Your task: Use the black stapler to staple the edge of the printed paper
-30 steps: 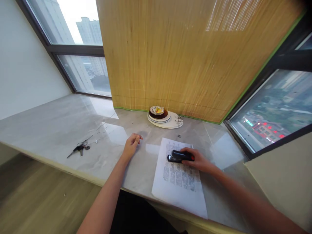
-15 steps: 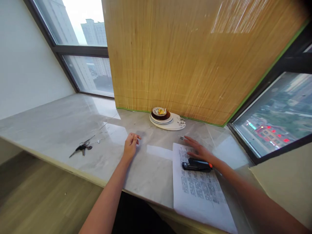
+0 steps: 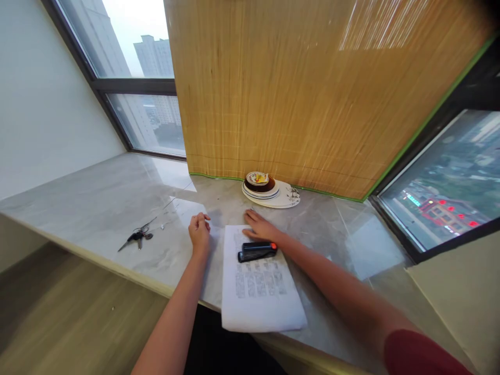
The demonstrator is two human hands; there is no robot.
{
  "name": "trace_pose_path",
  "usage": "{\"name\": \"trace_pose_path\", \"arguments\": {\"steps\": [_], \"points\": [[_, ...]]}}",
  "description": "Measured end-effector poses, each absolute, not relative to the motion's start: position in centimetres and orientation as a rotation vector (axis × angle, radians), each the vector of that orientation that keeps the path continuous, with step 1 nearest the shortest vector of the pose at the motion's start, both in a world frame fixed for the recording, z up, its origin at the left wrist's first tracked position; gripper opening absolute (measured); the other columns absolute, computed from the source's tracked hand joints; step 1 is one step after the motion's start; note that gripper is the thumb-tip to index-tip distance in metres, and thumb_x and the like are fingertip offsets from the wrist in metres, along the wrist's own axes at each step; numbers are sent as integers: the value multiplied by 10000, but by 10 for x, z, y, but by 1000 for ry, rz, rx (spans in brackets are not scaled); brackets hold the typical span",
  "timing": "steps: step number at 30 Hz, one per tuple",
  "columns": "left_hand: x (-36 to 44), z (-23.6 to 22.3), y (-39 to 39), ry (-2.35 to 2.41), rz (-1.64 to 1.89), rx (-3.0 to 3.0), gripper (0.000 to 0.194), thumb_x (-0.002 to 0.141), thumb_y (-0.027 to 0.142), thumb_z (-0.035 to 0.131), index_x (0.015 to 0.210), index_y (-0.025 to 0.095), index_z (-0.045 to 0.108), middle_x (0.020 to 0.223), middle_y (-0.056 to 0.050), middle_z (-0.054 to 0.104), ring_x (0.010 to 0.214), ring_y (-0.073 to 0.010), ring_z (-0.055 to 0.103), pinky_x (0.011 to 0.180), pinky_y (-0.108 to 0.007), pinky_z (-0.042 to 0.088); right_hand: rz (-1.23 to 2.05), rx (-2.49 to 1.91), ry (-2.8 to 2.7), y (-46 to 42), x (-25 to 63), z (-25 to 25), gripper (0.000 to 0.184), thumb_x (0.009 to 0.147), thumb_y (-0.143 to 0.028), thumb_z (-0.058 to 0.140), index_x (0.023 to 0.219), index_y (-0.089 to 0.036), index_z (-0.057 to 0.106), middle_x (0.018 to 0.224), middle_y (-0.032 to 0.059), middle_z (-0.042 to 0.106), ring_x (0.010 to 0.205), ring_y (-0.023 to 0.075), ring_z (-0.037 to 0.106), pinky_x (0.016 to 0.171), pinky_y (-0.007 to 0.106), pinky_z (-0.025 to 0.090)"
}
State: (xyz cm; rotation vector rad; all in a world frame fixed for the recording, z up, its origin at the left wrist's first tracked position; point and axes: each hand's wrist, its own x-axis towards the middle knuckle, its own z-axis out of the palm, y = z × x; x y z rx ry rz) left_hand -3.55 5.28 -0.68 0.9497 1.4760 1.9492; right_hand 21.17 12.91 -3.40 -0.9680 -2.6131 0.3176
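Stapler (image 3: 257, 252), black with a red patch at the right end, lying on the far half of the papers (image 3: 260, 312). Right hand (image 3: 262, 227) at the far edge of the papers, grip wide, fingers spread, wrist just beside the stapler's red end. Left hand (image 3: 200, 232) on the worktop (image 3: 97, 198), just left of the papers near their far left corner, fingers partly curled; cannot tell how narrow the grip, or whether around anything. Printed lines on the papers, near left corner jutting past the worktop's edge. Keys (image 3: 138, 237) well apart, left of the papers. Beyond the papers, stacked plates (image 3: 261, 194) on an oval white plate (image 3: 289, 200); farther beyond, a bamboo-coloured blind (image 3: 273, 104) with green edging.
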Motion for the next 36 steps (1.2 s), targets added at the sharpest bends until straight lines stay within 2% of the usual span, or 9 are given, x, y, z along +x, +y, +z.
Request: {"name": "trace_pose_path", "arguments": {"steps": [4,10,16,19,23,26,30,33,36], "points": [[-47,-6,56,1419,2111,598,338,896,479,584,745,180,544,605,65,432,459,-67,336,430,-202,261,282,-951,-2630,137,159,-30,613,989,-408,611,1479,-59,491,1597,273,401,1518,374,372,1262,533,317],[-53,-5,58,1415,2109,579,318,869,476,569,728,193,532,566,82,382,443,-73,321,428,-204,283,265,-901,-2650,137,140,-31,559,997,-373,611,1472,-95,507,1603,218,411,1531,347,348,1280,497,288],[-35,0,49,1397,1678,1142,408,912,525,591,717,173,660,542,34,464,474,-100,396,459,-224,289,267,-940,-2617,127,181,-36,487,1003,-286,570,1461,-128,526,1583,206,441,1519,340,377,1263,531,324],[-27,3,44,1341,1392,1596,376,921,507,624,760,181,720,665,-16,633,559,-129,508,537,-244,384,283,-973,-2569,120,219,-40,473,1006,-288,537,1458,-146,540,1569,199,462,1508,341,394,1259,556,329],[-20,4,38,1173,1023,2046,253,938,426,644,953,236,811,1025,-74,776,811,-197,686,689,-286,506,408,-1018,-2423,109,269,-38,430,995,-361,556,1383,-186,614,1499,176,540,1454,340,461,1229,576,375],[-16,4,34,1100,837,2195,228,944,402,652,1079,309,811,1232,-52,754,999,-227,727,815,-318,548,487,-1033,-2199,93,303,-23,360,1002,-433,561,1240,-195,687,1377,160,621,1330,326,567,1158,527,451],[-13,5,30,1128,774,2293,212,908,402,711,1089,337,800,1237,-34,745,1051,-236,733,911,-335,556,565,-1025,-2121,50,340,6,389,1062,-488,430,1111,-225,712,1111,105,694,1055,259,668,972,434,542],[-11,8,28,1144,750,2329,218,892,401,723,1080,312,785,1289,-48,717,1060,-236,731,936,-340,565,679,-942,-2304,15,352,13,400,936,-516,674,1235,-249,680,1188,100,680,1095,273,649,977,422,533],[-8,9,25,1141,705,2358,260,904,396,705,1143,312,762,1370,-46,683,1140,-243,712,989,-348,557,623,-1041,-2280,-1,350,3,417,880,-390,755,1256,-232,668,1153,110,698,1065,279,657,964,437,532]]}}
